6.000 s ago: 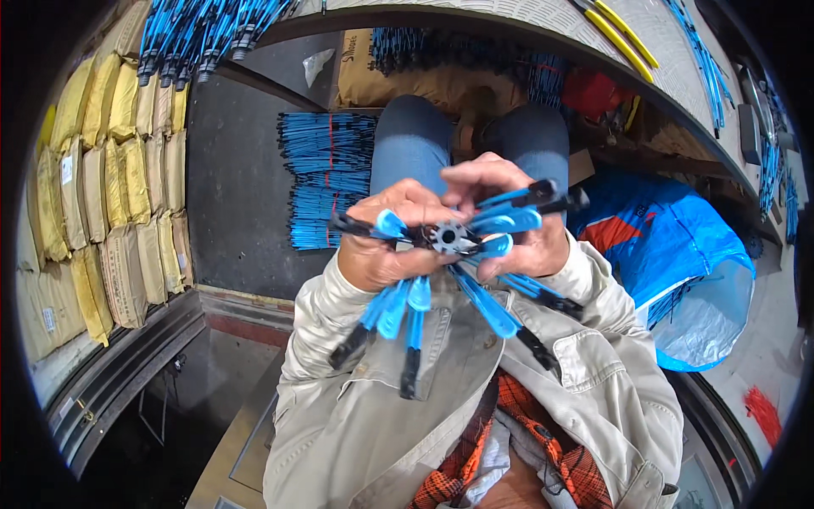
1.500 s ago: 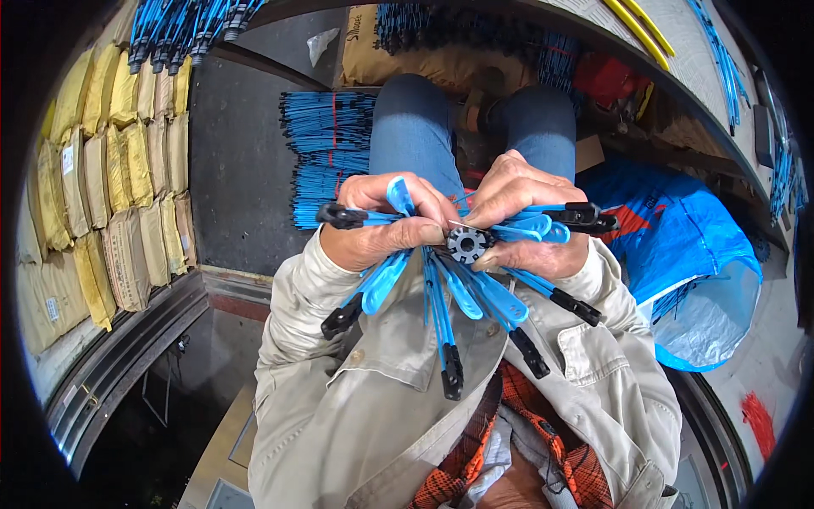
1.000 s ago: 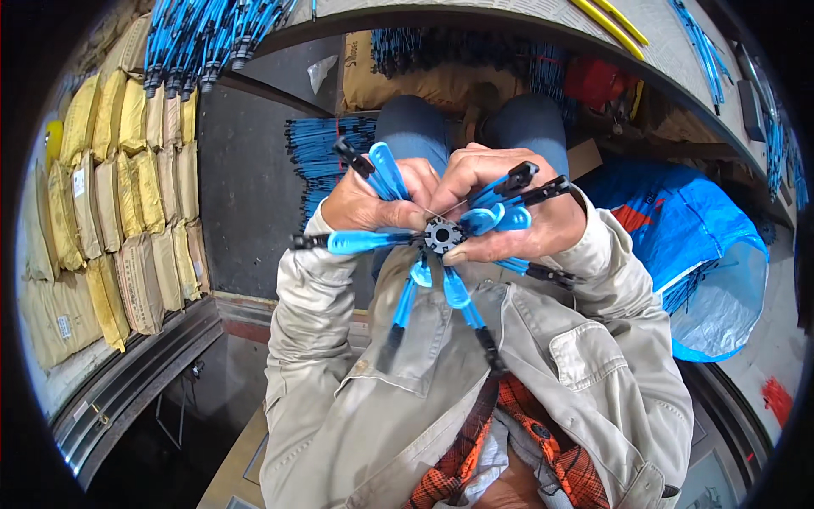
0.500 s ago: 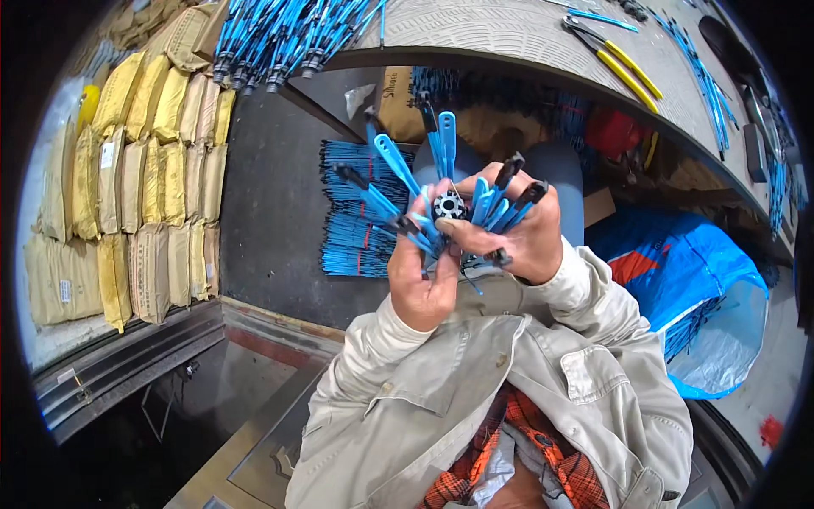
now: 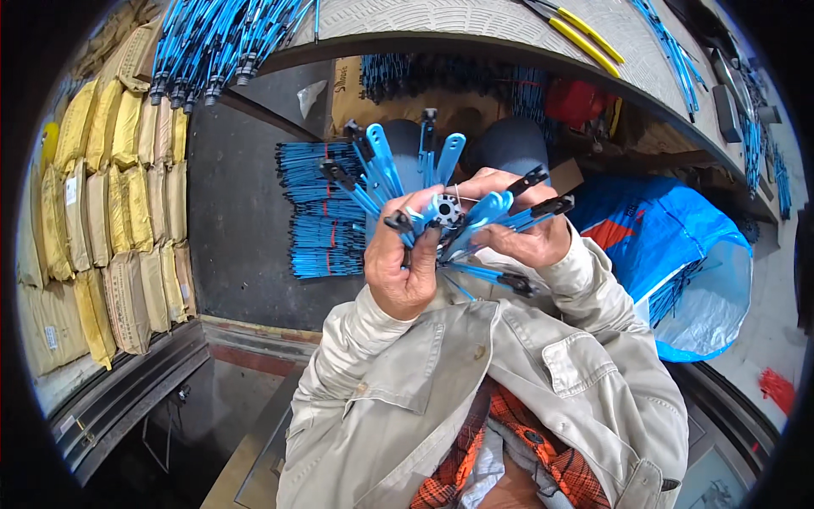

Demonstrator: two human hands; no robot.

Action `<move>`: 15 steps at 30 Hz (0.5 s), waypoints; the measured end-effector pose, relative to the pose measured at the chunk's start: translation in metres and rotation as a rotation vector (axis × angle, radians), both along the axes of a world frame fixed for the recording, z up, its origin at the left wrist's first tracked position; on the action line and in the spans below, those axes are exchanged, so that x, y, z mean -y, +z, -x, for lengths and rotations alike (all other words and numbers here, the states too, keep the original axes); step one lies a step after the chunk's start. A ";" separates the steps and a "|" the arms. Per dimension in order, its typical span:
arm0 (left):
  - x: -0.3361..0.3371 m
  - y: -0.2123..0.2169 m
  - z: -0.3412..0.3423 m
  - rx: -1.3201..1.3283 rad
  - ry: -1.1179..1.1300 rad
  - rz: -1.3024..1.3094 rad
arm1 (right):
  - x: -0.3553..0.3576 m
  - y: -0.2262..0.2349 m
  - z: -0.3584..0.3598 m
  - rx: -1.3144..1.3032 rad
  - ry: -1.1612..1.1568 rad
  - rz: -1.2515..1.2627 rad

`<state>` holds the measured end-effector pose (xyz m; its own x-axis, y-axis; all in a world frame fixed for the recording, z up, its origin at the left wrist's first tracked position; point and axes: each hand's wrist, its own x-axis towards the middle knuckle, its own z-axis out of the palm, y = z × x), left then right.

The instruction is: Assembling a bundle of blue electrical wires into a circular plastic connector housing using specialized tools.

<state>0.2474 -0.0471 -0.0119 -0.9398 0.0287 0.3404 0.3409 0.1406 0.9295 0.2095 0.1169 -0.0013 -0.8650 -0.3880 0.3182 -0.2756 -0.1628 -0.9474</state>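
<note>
Over my lap I hold a round, notched black-and-white hub (image 5: 447, 209) with flat blue ribs (image 5: 384, 159) fanned out around it. Black jointed ends (image 5: 555, 206) tip several of the ribs. My left hand (image 5: 397, 273) closes round the hub's left side, its thumb pressed up against the rim. On the other side my right hand (image 5: 540, 244) has its fingers and thumb bent round the ribs at the right. A thin pale wire (image 5: 458, 195) shows at the top of the hub, by my right fingertips. The fingers partly cover the ribs' inner ends.
A worktop (image 5: 381, 19) ahead carries blue rib bundles (image 5: 229, 42) and yellow-handled pliers (image 5: 585, 38). More tied bundles (image 5: 326, 212) lie below, left of my knees. Wrapped packages (image 5: 119, 204) are stacked at left. A blue bag (image 5: 670, 220) stands right.
The ribs at the right have spread, and one with a black end now points toward my lower right. My right thumb has drawn back from the hub. The whole view has shifted slightly.
</note>
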 end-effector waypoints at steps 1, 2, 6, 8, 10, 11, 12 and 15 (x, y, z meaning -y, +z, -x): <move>-0.001 0.001 0.001 -0.035 -0.017 0.026 | -0.002 -0.004 -0.001 0.026 -0.012 0.019; -0.003 0.003 0.002 -0.070 -0.034 0.051 | -0.004 -0.006 -0.002 0.052 -0.026 0.037; -0.007 0.005 0.003 -0.129 0.007 0.087 | 0.007 -0.005 -0.007 -0.090 -0.163 -0.013; -0.007 0.004 0.003 -0.149 0.019 0.099 | 0.009 -0.003 -0.010 -0.138 -0.210 -0.030; -0.006 0.000 0.002 -0.147 -0.011 0.061 | 0.010 -0.002 -0.014 -0.156 -0.244 -0.059; -0.006 -0.001 0.001 -0.146 -0.026 0.042 | 0.011 -0.001 -0.015 -0.166 -0.261 -0.074; -0.005 -0.002 0.001 -0.146 -0.041 0.023 | 0.011 0.000 -0.015 -0.176 -0.278 -0.089; -0.002 -0.002 0.001 -0.056 -0.073 -0.025 | 0.007 0.005 -0.014 -0.039 -0.202 -0.091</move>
